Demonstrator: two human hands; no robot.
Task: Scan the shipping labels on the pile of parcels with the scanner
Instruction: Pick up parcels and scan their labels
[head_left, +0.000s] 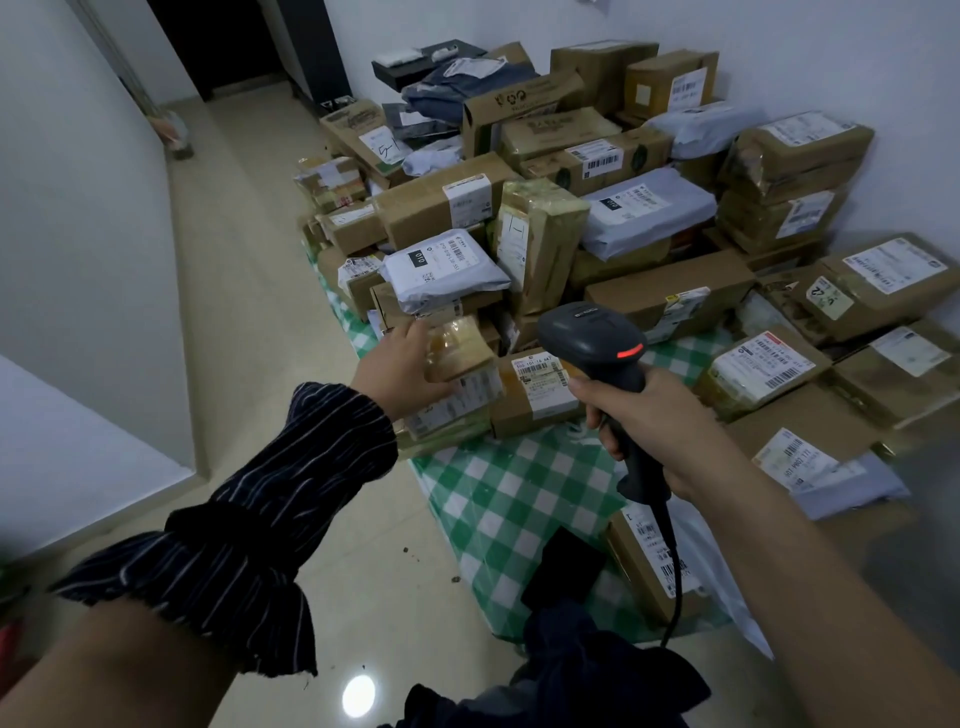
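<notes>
Here: left hand (402, 366) fingers (417, 330) clasp glossy taped carton (462, 345); right hand (641, 418) fingers (589, 391) wrap matte black scanner (587, 332) handle.

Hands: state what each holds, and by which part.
Right hand grips the scanner by its handle; left hand holds a taped parcel by its left end.

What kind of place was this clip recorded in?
Probably an informal parcel sorting room: labelled parcels piled on a green checked cloth over a tiled floor, and a corded scanner in the right hand.
</notes>
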